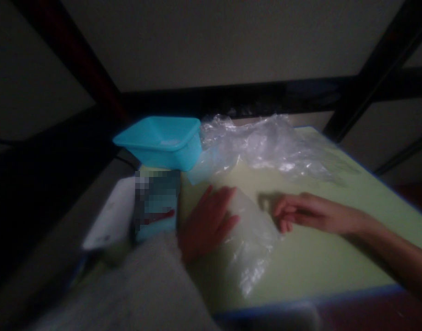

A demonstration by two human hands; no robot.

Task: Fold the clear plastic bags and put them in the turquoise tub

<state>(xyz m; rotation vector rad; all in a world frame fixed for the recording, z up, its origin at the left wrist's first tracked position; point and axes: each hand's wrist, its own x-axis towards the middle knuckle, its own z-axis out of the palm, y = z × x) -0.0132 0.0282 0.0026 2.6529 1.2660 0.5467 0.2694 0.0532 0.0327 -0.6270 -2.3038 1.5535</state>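
A clear plastic bag (255, 243) lies flat and a little wrinkled on the pale yellow-green tabletop (321, 271). My left hand (211, 220) rests on the bag's left side, thumb and fingers apart. To the right, my right hand (303, 214) is beside the bag's right corner, its fingers loosely bent and nothing visible in them. Whether those fingertips touch the bag is too blurred to tell. Behind both hands spreads a heap of crumpled clear plastic (266, 142).
A turquoise plastic basin (183, 154) stands at the back left, against the heap. Nearer, a phone-like object (158, 230), partly pixelated, lies beside a white flat item (110, 214). The table has a blue edge (355, 294). A wall with dark beams rises behind.
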